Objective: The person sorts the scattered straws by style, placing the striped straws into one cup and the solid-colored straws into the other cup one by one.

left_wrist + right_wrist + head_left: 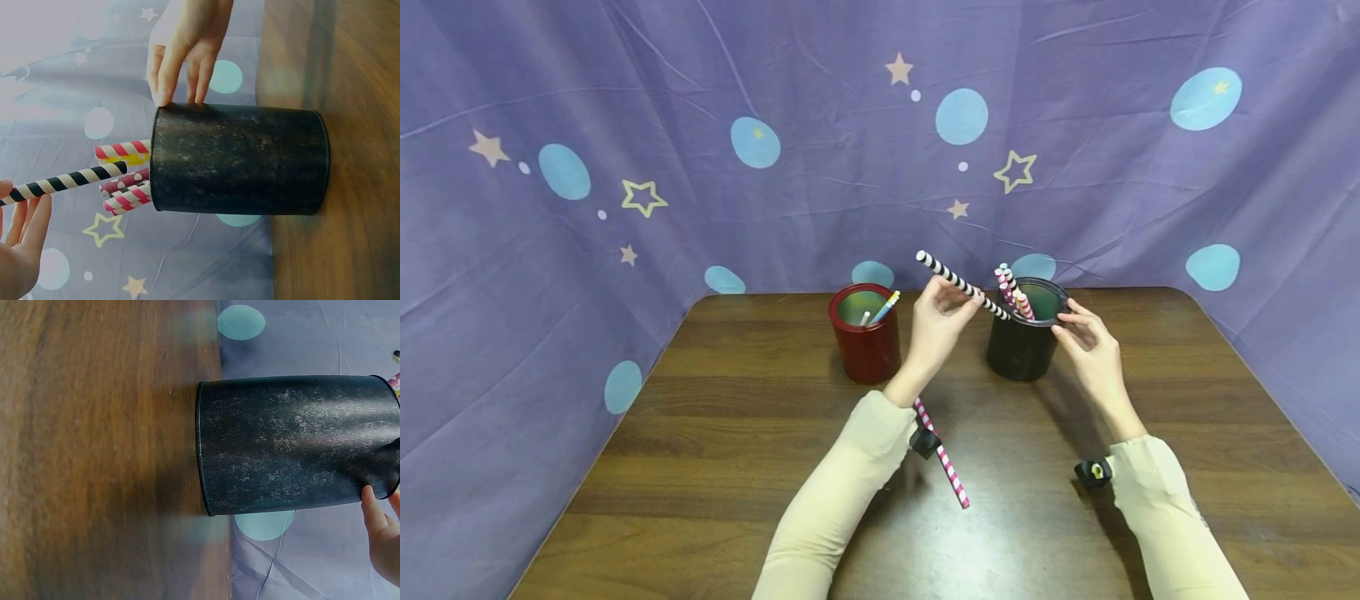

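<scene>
My left hand (pixel 934 327) pinches a black-and-white striped paper straw (pixel 951 277) between thumb and fingers. The straw slants, its lower end at the near rim of a black can (pixel 1022 350). Out of that can lean several straws (pixel 122 149), pink-striped and patterned ones among them. On the can's right side, the fingertips of my right hand (pixel 1093 354) touch the rim, fingers spread and fairly straight. In the right wrist view, a fingertip of this hand (pixel 382 540) rests against the can's dark wall (pixel 281 450). The can stands upright.
Left of the black can stands a red can (pixel 868 354) with a blue-and-yellow straw (pixel 886 307) and a white one inside. A pink-and-white striped straw (pixel 952 479) lies on the wooden table (pixel 700 450), partly beneath the left wrist. A purple patterned curtain (pixel 820 208) hangs behind.
</scene>
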`<action>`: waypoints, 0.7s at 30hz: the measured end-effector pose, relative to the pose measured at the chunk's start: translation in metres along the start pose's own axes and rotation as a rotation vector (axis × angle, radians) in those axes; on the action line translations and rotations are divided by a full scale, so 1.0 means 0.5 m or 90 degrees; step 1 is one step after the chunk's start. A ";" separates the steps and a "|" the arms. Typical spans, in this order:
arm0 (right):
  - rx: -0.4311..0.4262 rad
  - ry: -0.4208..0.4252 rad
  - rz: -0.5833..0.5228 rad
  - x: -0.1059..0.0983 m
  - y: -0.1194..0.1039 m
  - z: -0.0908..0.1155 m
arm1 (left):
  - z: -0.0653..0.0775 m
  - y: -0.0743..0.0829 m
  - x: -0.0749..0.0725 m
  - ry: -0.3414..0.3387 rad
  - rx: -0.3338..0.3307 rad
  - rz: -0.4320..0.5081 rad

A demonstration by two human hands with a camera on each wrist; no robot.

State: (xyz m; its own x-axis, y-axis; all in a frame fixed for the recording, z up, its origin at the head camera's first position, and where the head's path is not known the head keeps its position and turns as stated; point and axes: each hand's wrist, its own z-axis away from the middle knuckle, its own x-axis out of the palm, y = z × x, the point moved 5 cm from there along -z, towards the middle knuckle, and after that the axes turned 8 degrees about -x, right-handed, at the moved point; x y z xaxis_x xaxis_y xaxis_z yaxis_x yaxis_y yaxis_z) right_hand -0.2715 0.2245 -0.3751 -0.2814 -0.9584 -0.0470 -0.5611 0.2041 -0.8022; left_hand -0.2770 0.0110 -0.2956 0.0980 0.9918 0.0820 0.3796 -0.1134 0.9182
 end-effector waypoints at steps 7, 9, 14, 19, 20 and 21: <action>0.001 -0.002 0.000 0.001 -0.002 0.000 | -0.009 0.009 0.009 0.014 0.014 0.018; 0.002 -0.002 -0.001 0.001 -0.002 0.001 | -0.011 0.008 0.011 0.020 0.016 0.016; 0.002 -0.002 0.002 0.000 -0.001 0.000 | -0.020 0.004 0.020 0.020 0.017 0.008; 0.001 -0.002 0.004 0.000 -0.001 0.000 | -0.030 -0.003 0.031 0.015 0.005 -0.009; 0.000 -0.002 0.003 0.000 -0.002 0.000 | -0.031 -0.004 0.033 0.014 0.001 -0.015; -0.001 -0.002 0.003 0.000 -0.002 0.000 | -0.033 -0.006 0.035 0.012 -0.003 -0.020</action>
State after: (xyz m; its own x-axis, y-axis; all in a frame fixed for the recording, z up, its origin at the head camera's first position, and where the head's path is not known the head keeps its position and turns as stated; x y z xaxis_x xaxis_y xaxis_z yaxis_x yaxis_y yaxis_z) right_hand -0.2708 0.2242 -0.3744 -0.2820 -0.9580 -0.0530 -0.5606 0.2093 -0.8012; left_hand -0.2915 0.0297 -0.2905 0.0681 0.9958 0.0604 0.3780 -0.0818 0.9222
